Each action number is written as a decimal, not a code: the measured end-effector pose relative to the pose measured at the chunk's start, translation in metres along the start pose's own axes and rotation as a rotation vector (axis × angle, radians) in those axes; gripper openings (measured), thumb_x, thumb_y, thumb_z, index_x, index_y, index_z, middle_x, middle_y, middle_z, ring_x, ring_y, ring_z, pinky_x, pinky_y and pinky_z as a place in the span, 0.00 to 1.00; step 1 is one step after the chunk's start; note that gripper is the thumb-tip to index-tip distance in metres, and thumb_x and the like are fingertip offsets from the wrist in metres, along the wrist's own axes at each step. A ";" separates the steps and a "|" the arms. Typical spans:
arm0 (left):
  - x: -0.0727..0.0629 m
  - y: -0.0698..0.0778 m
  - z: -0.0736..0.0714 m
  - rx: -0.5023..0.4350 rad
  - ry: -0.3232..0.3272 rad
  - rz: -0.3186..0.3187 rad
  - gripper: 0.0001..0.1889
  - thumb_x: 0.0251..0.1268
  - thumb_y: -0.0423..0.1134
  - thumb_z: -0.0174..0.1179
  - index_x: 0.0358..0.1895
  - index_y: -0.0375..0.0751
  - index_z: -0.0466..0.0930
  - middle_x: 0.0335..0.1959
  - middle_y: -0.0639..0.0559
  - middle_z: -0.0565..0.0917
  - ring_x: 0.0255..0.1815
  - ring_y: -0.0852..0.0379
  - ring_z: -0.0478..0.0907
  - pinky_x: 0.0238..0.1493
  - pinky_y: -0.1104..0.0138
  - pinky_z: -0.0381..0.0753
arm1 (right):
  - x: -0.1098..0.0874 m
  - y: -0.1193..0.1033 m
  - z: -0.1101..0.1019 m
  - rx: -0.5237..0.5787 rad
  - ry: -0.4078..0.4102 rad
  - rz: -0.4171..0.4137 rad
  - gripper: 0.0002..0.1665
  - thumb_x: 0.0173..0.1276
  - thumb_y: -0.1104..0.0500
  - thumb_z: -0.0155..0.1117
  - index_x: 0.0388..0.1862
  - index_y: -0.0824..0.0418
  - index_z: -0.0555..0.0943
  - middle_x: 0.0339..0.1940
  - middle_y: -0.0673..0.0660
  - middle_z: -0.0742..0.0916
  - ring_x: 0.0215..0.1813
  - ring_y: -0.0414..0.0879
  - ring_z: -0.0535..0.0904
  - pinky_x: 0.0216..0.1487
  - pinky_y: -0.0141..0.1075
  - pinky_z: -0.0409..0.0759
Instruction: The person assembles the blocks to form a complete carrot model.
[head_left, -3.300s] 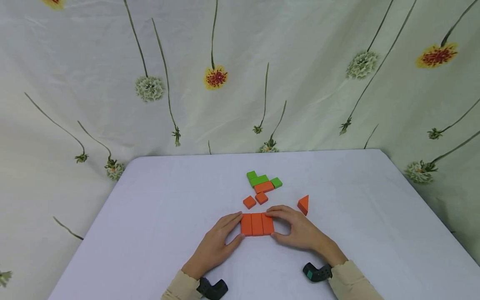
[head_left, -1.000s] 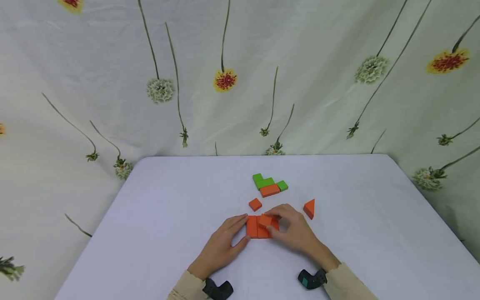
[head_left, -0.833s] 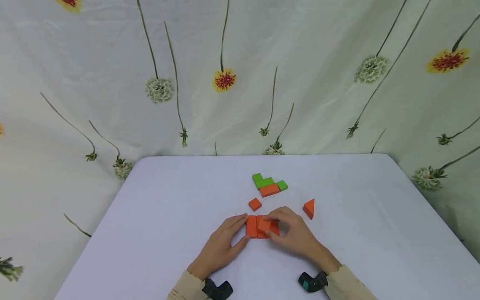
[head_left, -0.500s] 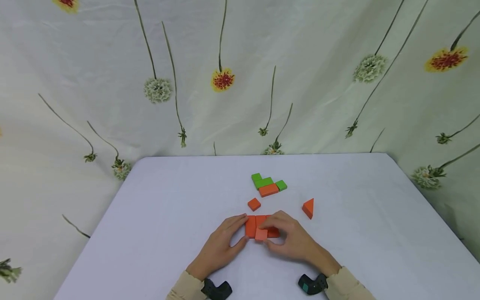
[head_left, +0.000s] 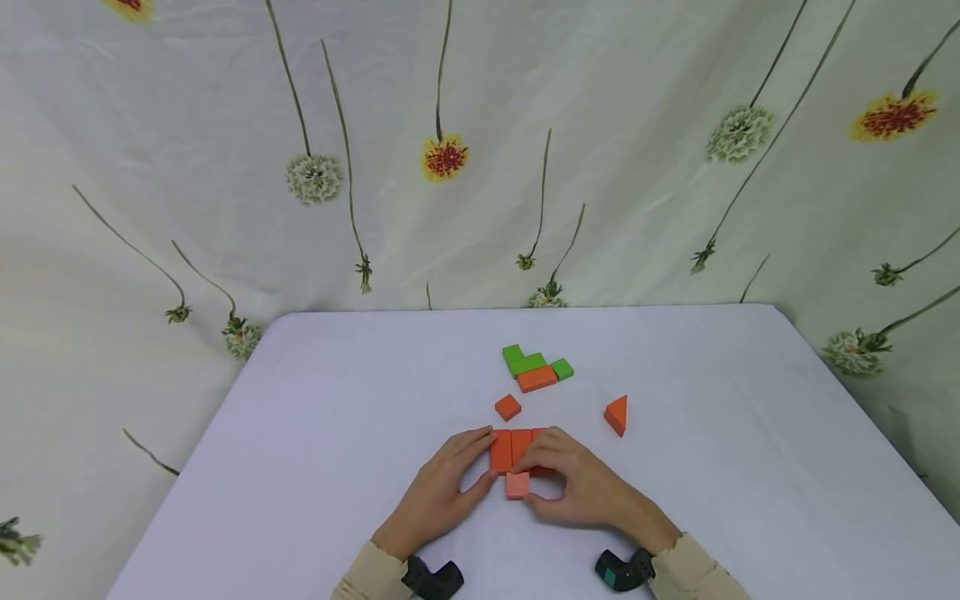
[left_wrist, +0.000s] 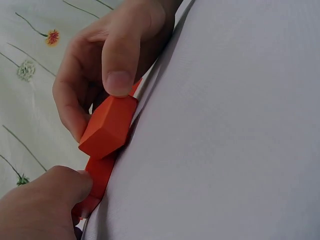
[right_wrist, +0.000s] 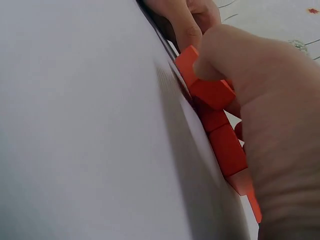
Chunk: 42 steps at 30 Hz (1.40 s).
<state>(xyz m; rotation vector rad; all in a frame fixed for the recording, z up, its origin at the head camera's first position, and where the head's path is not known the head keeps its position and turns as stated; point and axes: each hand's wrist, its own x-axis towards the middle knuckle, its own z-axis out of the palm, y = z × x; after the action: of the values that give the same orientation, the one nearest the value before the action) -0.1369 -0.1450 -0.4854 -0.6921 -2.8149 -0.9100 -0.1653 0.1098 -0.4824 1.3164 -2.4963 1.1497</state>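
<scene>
Three orange rectangular blocks (head_left: 500, 452) lie side by side in a row on the white table. My left hand (head_left: 437, 482) holds the row's left end, fingertips at the far corner and thumb at the near corner. My right hand (head_left: 581, 479) pinches a small orange square block (head_left: 517, 486) between thumb and fingers, just in front of the row's near edge. In the left wrist view this block (left_wrist: 107, 125) is tilted, with the thumb on its upper end. The right hand's fingers partly cover the right block of the row.
Beyond the row lie a loose orange square block (head_left: 507, 407), an orange rectangular block (head_left: 537, 378) and several green blocks (head_left: 527, 363). An orange triangular block (head_left: 617, 415) sits to the right. A flowered cloth (head_left: 622, 167) hangs behind the table (head_left: 337, 400).
My right hand has taken up one orange square block from behind the row and carried it over the row toward me, to its near edge. The left hand stays at the left end.
</scene>
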 end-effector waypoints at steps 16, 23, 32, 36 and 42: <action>0.001 0.000 -0.001 -0.005 0.015 -0.001 0.30 0.72 0.46 0.66 0.75 0.45 0.72 0.75 0.54 0.73 0.77 0.55 0.68 0.73 0.54 0.74 | 0.003 0.003 0.001 -0.030 -0.025 -0.024 0.21 0.62 0.56 0.77 0.55 0.43 0.85 0.50 0.36 0.83 0.58 0.35 0.73 0.57 0.34 0.82; 0.001 0.000 -0.002 -0.016 0.020 0.007 0.30 0.72 0.46 0.66 0.75 0.45 0.72 0.75 0.53 0.73 0.76 0.55 0.68 0.73 0.55 0.74 | 0.003 0.002 0.000 -0.029 -0.015 -0.037 0.19 0.62 0.57 0.77 0.53 0.44 0.86 0.49 0.38 0.82 0.59 0.36 0.73 0.58 0.35 0.82; 0.001 0.002 -0.002 -0.004 0.006 -0.004 0.31 0.72 0.46 0.66 0.75 0.45 0.72 0.75 0.54 0.73 0.76 0.54 0.68 0.73 0.55 0.74 | 0.003 0.002 0.000 -0.039 -0.005 -0.045 0.18 0.63 0.57 0.77 0.51 0.45 0.87 0.49 0.38 0.83 0.58 0.37 0.74 0.58 0.35 0.83; 0.001 0.002 -0.003 -0.004 0.003 -0.006 0.30 0.72 0.45 0.66 0.75 0.45 0.72 0.75 0.54 0.73 0.76 0.54 0.68 0.73 0.54 0.74 | 0.002 0.004 0.001 -0.041 0.002 -0.047 0.17 0.64 0.56 0.76 0.51 0.44 0.87 0.49 0.38 0.82 0.58 0.37 0.74 0.58 0.35 0.83; 0.001 0.001 -0.001 -0.018 0.003 0.002 0.30 0.73 0.46 0.65 0.75 0.44 0.72 0.75 0.54 0.72 0.77 0.55 0.67 0.74 0.54 0.73 | 0.002 0.003 0.002 -0.024 0.050 -0.032 0.13 0.65 0.55 0.75 0.49 0.44 0.88 0.49 0.37 0.83 0.55 0.35 0.75 0.55 0.33 0.83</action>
<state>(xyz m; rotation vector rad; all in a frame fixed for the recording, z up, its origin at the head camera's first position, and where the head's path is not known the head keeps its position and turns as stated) -0.1372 -0.1449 -0.4839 -0.6956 -2.8060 -0.9358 -0.1679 0.1088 -0.4847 1.3001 -2.4372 1.1276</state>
